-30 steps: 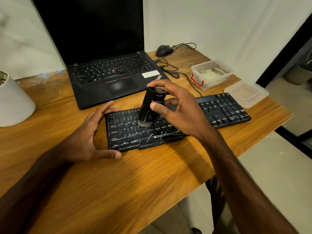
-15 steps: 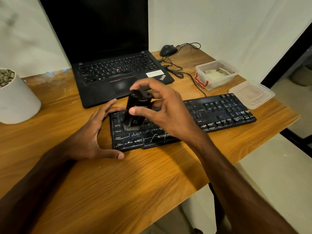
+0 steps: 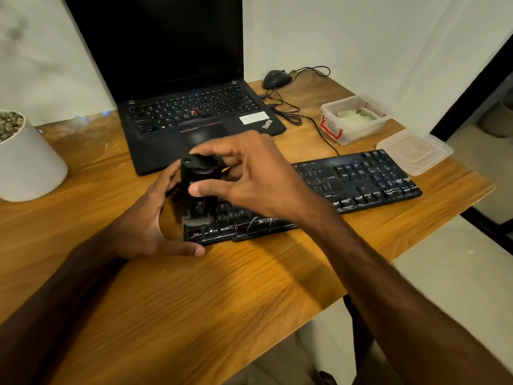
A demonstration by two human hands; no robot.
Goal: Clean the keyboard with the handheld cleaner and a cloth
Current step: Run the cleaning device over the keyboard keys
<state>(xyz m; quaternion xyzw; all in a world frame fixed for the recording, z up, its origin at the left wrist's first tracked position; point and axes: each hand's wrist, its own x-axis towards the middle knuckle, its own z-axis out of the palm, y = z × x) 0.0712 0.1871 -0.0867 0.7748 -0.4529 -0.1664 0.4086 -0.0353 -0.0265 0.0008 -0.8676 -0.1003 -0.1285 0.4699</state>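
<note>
A black external keyboard [image 3: 358, 184] lies across the wooden desk [image 3: 194, 295]. My right hand [image 3: 249, 179] grips a black handheld cleaner [image 3: 198, 190] by its top, upright, with its brush end down on the keys at the keyboard's left end. My left hand [image 3: 147, 220] wraps round the keyboard's left edge, thumb at the front corner and fingers at the back. A pale cloth [image 3: 354, 116] sits inside an open plastic box [image 3: 352, 134] at the right rear.
An open black laptop [image 3: 191, 112] stands behind the keyboard. A black mouse [image 3: 274, 79] with a looped cable lies at the back. The box's lid [image 3: 413, 151] rests near the desk's right edge. A white pot [image 3: 27, 165] stands at the left.
My right hand has carried the cleaner leftward along the keys, from the middle-left toward the keyboard's left end. My left hand stays on the left edge.
</note>
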